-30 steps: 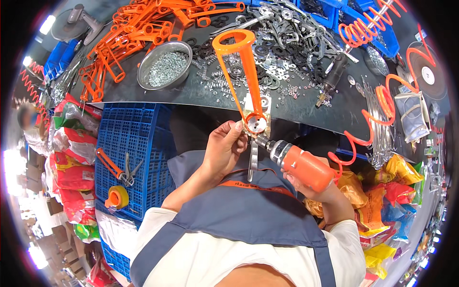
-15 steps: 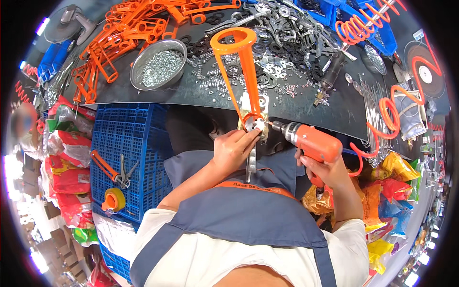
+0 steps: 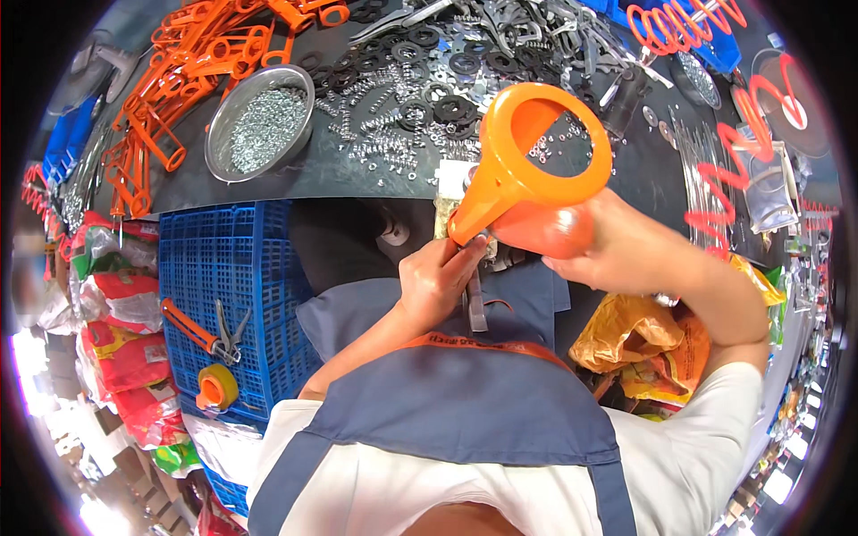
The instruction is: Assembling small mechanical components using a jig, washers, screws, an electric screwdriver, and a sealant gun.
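Note:
My left hand (image 3: 438,279) grips the lower end of an orange plastic handle piece with a big ring at its top (image 3: 536,152), held upright at the table's front edge. A metal strip (image 3: 474,304) hangs below that hand. My right hand (image 3: 617,250) holds an orange power drill (image 3: 541,228), whose rear end shows behind the ring piece. The drill's tip is hidden by the orange piece and my left hand.
A round metal bowl of small screws (image 3: 259,129) sits on the black table (image 3: 357,174) with orange plastic parts (image 3: 192,67), black washers and metal springs (image 3: 420,98). A blue crate (image 3: 228,295) with pliers and a tape roll stands at my left. Yellow bags (image 3: 643,344) lie at my right.
The drill has swung from my right side up behind the orange ring piece. My head has come closer, so the piece looks larger and tilted right.

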The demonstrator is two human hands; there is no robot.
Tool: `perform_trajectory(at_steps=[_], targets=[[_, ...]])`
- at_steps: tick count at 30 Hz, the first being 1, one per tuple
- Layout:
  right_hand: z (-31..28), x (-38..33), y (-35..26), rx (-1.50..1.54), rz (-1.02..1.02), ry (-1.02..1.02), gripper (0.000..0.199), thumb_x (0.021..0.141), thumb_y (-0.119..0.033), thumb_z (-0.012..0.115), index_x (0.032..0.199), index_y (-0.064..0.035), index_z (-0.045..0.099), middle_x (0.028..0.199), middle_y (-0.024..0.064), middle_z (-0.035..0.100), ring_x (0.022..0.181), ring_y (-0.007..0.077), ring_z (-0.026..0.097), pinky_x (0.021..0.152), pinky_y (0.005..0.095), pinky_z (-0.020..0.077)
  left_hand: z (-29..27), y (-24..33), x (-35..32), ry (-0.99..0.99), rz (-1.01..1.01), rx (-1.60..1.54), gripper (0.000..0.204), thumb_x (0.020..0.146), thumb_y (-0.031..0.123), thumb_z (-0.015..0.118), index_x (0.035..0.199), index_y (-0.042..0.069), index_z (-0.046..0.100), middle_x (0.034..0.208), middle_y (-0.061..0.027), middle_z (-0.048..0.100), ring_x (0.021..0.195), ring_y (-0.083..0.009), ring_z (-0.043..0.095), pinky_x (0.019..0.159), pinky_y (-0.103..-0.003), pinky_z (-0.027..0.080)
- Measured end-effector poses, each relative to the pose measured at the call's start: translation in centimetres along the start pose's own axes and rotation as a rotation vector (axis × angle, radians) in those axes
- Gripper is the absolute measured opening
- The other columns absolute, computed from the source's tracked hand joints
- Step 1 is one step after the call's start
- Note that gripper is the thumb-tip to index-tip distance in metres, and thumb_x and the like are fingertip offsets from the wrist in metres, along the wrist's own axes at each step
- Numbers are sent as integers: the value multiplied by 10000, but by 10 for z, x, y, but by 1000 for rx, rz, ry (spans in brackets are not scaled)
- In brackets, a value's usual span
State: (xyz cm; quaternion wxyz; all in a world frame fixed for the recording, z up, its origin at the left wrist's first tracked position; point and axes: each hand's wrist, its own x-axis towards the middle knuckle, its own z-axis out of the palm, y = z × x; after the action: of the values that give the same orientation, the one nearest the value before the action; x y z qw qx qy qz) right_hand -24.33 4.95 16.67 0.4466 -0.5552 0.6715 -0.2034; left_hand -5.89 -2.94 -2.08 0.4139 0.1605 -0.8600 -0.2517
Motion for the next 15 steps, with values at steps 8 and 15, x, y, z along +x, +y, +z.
perform_trajectory(at_steps=[8,15], targets=[[-30,37,-59,-212,213,-369,172,802,-133,560,902,7,547,655,125,573,532,197,590,502,323,479,1,-1,-3,-25,-33,-40,259,716,37,700,966,106,686,589,-19,471,473,-173,476,417,-305,384],[-16,28,-38,-274,176,-247,209,796,-137,584,946,3,542,648,85,574,474,157,564,450,255,493,1,-4,-7,1,-18,-68,302,719,38,704,1012,105,671,625,-55,495,525,-225,510,465,-341,412]])
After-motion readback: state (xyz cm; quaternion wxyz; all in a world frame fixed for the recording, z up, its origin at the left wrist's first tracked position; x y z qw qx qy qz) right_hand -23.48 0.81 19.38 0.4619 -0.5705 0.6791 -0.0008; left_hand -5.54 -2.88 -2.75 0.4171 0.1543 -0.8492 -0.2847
